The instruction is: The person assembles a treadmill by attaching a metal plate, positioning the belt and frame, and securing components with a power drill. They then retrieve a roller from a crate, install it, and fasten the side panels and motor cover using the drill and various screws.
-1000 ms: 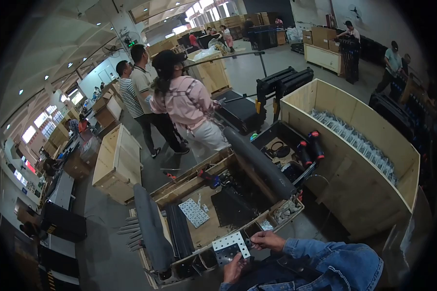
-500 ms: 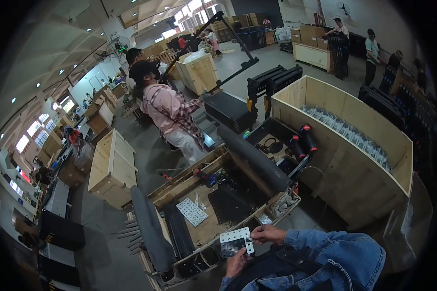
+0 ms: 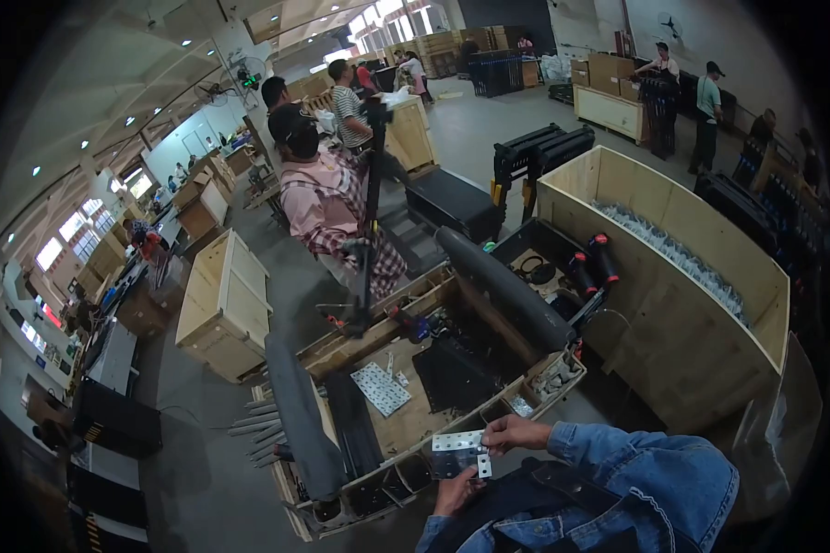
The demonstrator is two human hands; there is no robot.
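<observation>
I hold a small perforated metal plate (image 3: 459, 454) in both hands over the near edge of a low wooden crate (image 3: 398, 431). My right hand (image 3: 515, 431) pinches the plate's right edge. My left hand (image 3: 456, 490) grips it from below. Both arms wear denim sleeves. Inside the crate lie another perforated plate (image 3: 381, 388), a black panel (image 3: 454, 376) and small compartments with metal fasteners (image 3: 553, 375). Long black padded tubes (image 3: 507, 289) rest across the crate's sides.
A tall wooden crate (image 3: 687, 304) with bagged metal parts stands to the right. A person in a pink plaid top (image 3: 327, 207) handles a black upright frame (image 3: 371, 203) beyond the low crate. A closed wooden box (image 3: 221, 304) stands at left. Other people work in the background.
The plate has tilted and lowered slightly in my hands. The person in plaid has turned and now holds a black frame upright; the view shifted a little.
</observation>
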